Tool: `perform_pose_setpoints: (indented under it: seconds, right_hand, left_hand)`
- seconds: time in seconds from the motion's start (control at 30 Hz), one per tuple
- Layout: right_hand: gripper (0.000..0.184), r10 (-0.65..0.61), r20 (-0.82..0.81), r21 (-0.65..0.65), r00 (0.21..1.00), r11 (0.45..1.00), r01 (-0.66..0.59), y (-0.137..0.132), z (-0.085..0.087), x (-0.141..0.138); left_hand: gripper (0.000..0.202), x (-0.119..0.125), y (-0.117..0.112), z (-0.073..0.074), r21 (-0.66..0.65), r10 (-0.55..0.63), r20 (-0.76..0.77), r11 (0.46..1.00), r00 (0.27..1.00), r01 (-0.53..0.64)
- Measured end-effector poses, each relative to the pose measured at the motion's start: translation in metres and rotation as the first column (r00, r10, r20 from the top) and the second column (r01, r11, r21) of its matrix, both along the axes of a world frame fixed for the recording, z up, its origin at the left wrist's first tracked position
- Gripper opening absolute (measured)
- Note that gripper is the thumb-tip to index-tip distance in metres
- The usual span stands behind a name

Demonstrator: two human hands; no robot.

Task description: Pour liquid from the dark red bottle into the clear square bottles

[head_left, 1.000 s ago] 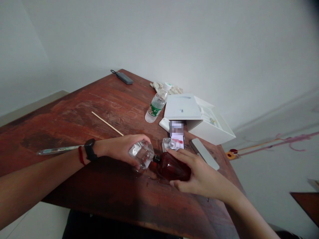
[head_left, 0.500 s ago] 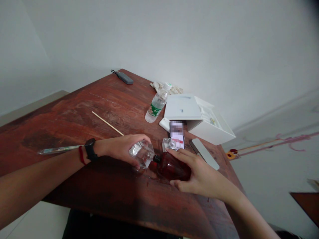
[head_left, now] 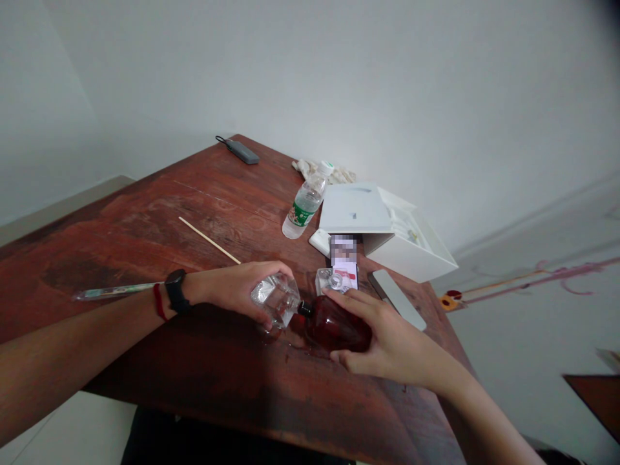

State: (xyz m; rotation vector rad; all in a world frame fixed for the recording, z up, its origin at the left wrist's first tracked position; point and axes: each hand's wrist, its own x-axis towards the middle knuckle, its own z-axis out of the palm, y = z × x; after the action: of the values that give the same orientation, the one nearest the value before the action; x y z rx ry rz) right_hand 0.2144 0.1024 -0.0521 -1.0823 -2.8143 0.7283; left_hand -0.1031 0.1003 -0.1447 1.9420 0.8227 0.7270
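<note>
Wrapped round a clear, faceted bottle [head_left: 276, 298] is my left hand [head_left: 245, 289], with a dark watch on its wrist. My right hand [head_left: 382, 336] grips a dark red bottle [head_left: 336, 325] lying on its side. A short black neck [head_left: 305, 309] joins the mouths of the two bottles; whether it belongs to one or is a separate piece I cannot tell. Just behind the red bottle stands a small clear container [head_left: 325, 279] with a round opening. Wet drops show on the wood below the bottles.
On the wooden table [head_left: 145, 219] a labelled water bottle [head_left: 303, 203] stands behind my hands, beside a white box [head_left: 356, 210] and a lit phone [head_left: 345, 274]. A thin wooden stick [head_left: 208, 239], a wrapped slim packet [head_left: 119, 290], a grey flat device [head_left: 400, 300] and a grey case [head_left: 242, 152] lie around.
</note>
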Motion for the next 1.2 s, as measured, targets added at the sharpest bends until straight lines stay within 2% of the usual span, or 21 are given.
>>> perform_pose_setpoints:
  seconds: [0.2, 0.6, 0.93, 1.1, 1.2]
  right_hand:
    - [0.081, -0.006, 0.02, -0.01, 1.0, 1.0, 0.006, 0.0003, 0.0, 0.0]
    - [0.083, -0.001, -0.004, 0.009, 1.0, 1.0, 0.001, 0.0, -0.0014, 0.001]
    - [0.075, 0.004, 0.018, -0.021, 1.0, 1.0, -0.004, -0.0006, 0.005, -0.0043]
    - [0.081, -0.007, 0.028, 0.008, 1.0, 1.0, 0.007, -0.0011, 0.0057, -0.0048]
    - [0.075, 0.007, 0.046, 0.002, 0.999, 1.0, -0.008, -0.0007, 0.0069, -0.0052]
  left_hand:
    - [0.078, 0.0006, 0.0006, 0.0001, -0.034, -0.005, 0.006, 0.999, 1.0, 0.006]
    - [0.078, -0.0011, 0.0011, -0.0012, 0.01, 0.008, -0.024, 1.0, 1.0, -0.008]
    - [0.077, -0.0003, 0.0003, 0.0005, 0.002, 0.008, -0.018, 1.0, 1.0, -0.008]
    - [0.077, -0.0013, 0.0012, -0.0014, -0.01, -0.013, 0.002, 1.0, 1.0, 0.013]
    - [0.078, -0.002, 0.0016, -0.0017, -0.009, -0.011, 0.011, 1.0, 1.0, 0.011]
